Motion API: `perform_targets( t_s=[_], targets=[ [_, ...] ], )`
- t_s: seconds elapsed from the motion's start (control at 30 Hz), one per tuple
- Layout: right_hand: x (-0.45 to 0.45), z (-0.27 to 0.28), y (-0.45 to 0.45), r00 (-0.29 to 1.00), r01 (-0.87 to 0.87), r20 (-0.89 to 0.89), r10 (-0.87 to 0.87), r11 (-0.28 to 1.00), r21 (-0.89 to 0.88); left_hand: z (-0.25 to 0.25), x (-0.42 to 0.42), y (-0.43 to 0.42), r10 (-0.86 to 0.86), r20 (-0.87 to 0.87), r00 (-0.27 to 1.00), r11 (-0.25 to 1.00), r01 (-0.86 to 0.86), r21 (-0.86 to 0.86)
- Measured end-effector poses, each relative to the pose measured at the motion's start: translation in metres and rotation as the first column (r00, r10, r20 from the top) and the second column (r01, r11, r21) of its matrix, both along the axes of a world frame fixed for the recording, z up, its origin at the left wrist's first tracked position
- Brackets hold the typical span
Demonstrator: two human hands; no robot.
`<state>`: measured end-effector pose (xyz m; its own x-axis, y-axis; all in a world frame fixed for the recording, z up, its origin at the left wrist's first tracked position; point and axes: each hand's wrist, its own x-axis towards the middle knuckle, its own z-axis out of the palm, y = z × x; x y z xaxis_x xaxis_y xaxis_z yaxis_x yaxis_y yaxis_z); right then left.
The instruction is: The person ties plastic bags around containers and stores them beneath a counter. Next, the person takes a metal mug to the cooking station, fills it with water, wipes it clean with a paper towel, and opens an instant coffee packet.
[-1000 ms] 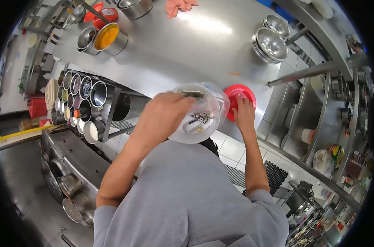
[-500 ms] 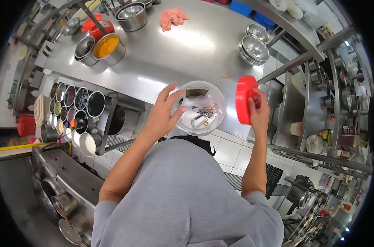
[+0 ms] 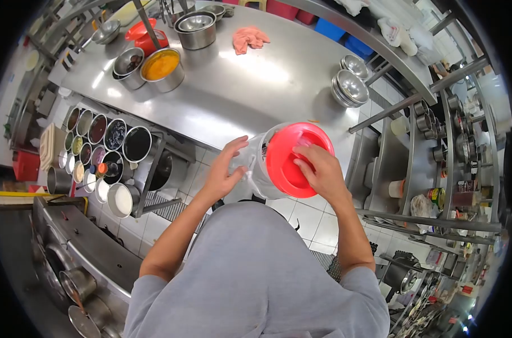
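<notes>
A clear plastic jar (image 3: 260, 185) stands at the near edge of the steel table, its contents mostly hidden. Over its mouth is a round red lid (image 3: 279, 160), tilted, with my right hand (image 3: 323, 169) pinching it by its raised middle. The lid covers the right part of the jar; I cannot tell whether it is seated on the rim. My left hand (image 3: 221, 176) is cupped at the jar's left side, thumb and fingers apart; whether the fingertips press on the wall is unclear.
On the steel table (image 3: 211, 96) are an orange-filled pot (image 3: 161, 66), nested metal pots (image 3: 197, 35), an orange cloth (image 3: 249, 39) and stacked metal bowls (image 3: 351, 89). Several containers of sauces (image 3: 115, 135) stand lower left. Metal shelving (image 3: 402, 180) runs along the right.
My right hand has brought the red lid leftward over the jar, hiding the keys and other items inside. My left hand stays beside the jar. The view has shifted slightly.
</notes>
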<state>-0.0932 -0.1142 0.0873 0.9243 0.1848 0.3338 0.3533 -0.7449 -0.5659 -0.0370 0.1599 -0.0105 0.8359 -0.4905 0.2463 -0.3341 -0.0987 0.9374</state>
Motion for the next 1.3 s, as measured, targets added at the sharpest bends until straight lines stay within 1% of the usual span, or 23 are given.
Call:
perform_targets(
  t_s=[0.07, 0.13, 0.17, 0.2, 0.27, 0.37, 0.47, 0.57, 0.67, 0.77, 0.8, 0.87, 0.9, 1.0, 1.1, 1.17, 1.2, 1.27, 1.3],
  targets=[
    [0.011, 0.001, 0.01, 0.999, -0.033, 0.028, 0.035, 0.997, -0.067, 0.006, 0.005, -0.01, -0.044, -0.02, 0.999, 0.999, 0.044, 0.001],
    [0.02, -0.008, 0.008, 0.998, -0.025, 0.052, 0.031, 0.994, -0.107, 0.019, 0.008, -0.012, -0.084, -0.242, 0.967, 0.979, 0.126, 0.163],
    [0.024, -0.014, 0.007, 0.998, -0.024, 0.059, 0.032, 0.992, -0.127, 0.015, 0.008, -0.012, -0.098, -0.248, 0.964, 0.969, 0.149, 0.195],
    [0.026, -0.019, 0.007, 0.997, -0.037, 0.057, 0.043, 0.993, -0.111, 0.011, 0.008, -0.012, -0.112, -0.254, 0.961, 0.958, 0.172, 0.228],
    [0.033, -0.025, 0.006, 0.996, -0.068, 0.056, 0.072, 0.995, -0.079, -0.02, 0.017, -0.014, -0.149, -0.038, 0.988, 0.964, 0.154, 0.217],
    [0.046, -0.025, 0.006, 0.993, -0.085, 0.065, 0.095, 0.987, -0.139, -0.022, 0.031, -0.025, -0.198, 0.077, 0.977, 0.978, 0.192, 0.088],
    [0.052, -0.012, 0.006, 0.988, -0.068, -0.153, 0.03, 0.966, -0.251, -0.049, 0.056, -0.018, -0.26, -0.247, 0.933, 0.963, 0.271, 0.009],
    [0.036, 0.005, 0.018, 0.999, -0.045, 0.007, 0.048, 0.965, -0.26, -0.041, 0.084, 0.007, -0.326, -0.365, 0.872, 0.932, 0.232, -0.279],
    [0.029, 0.006, 0.028, 1.0, -0.011, -0.004, 0.01, 0.946, -0.325, 0.0, 0.09, -0.002, -0.308, -0.395, 0.866, 0.913, 0.151, -0.38],
    [0.031, -0.009, 0.027, 0.999, -0.022, -0.052, 0.003, 0.932, -0.362, -0.014, 0.108, -0.015, -0.483, -0.413, 0.772, 0.865, 0.349, -0.361],
    [0.03, -0.011, 0.025, 0.998, -0.037, -0.063, 0.015, 0.934, -0.356, -0.017, 0.105, -0.016, -0.488, -0.417, 0.767, 0.873, 0.427, -0.237],
    [0.032, -0.013, 0.02, 0.996, -0.072, -0.079, 0.047, 0.936, -0.343, -0.022, 0.098, -0.014, -0.489, -0.424, 0.762, 0.834, 0.551, 0.029],
    [0.031, -0.009, 0.018, 0.995, -0.078, -0.087, 0.052, 0.937, -0.34, -0.022, 0.091, -0.013, -0.521, -0.338, 0.784, 0.827, 0.561, 0.026],
    [0.027, -0.005, 0.025, 0.993, -0.087, -0.105, 0.056, 0.944, -0.319, -0.03, 0.076, -0.009, -0.401, -0.282, 0.872, 0.86, 0.464, 0.213],
    [0.028, -0.006, 0.029, 0.993, -0.083, -0.103, 0.05, 0.933, -0.351, -0.028, 0.076, -0.032, -0.329, -0.114, 0.937, 0.91, 0.347, 0.228],
    [0.032, -0.011, 0.027, 0.993, -0.103, -0.09, 0.072, 0.913, -0.395, -0.04, 0.075, -0.048, -0.341, -0.076, 0.937, 0.931, 0.348, 0.11],
    [0.035, -0.017, 0.028, 0.998, -0.065, -0.05, 0.049, 0.907, -0.416, -0.046, 0.076, -0.055, -0.347, -0.053, 0.936, 0.935, 0.35, 0.052],
    [0.037, -0.034, 0.032, 0.999, 0.031, 0.035, -0.017, 0.892, -0.451, -0.047, 0.069, -0.068, -0.297, -0.057, 0.953, 0.954, 0.294, -0.053],
    [0.039, -0.04, 0.038, 0.993, 0.117, 0.049, -0.107, 0.894, -0.433, -0.047, 0.067, -0.073, -0.274, -0.053, 0.96, 0.958, 0.267, -0.108]
  ],
)
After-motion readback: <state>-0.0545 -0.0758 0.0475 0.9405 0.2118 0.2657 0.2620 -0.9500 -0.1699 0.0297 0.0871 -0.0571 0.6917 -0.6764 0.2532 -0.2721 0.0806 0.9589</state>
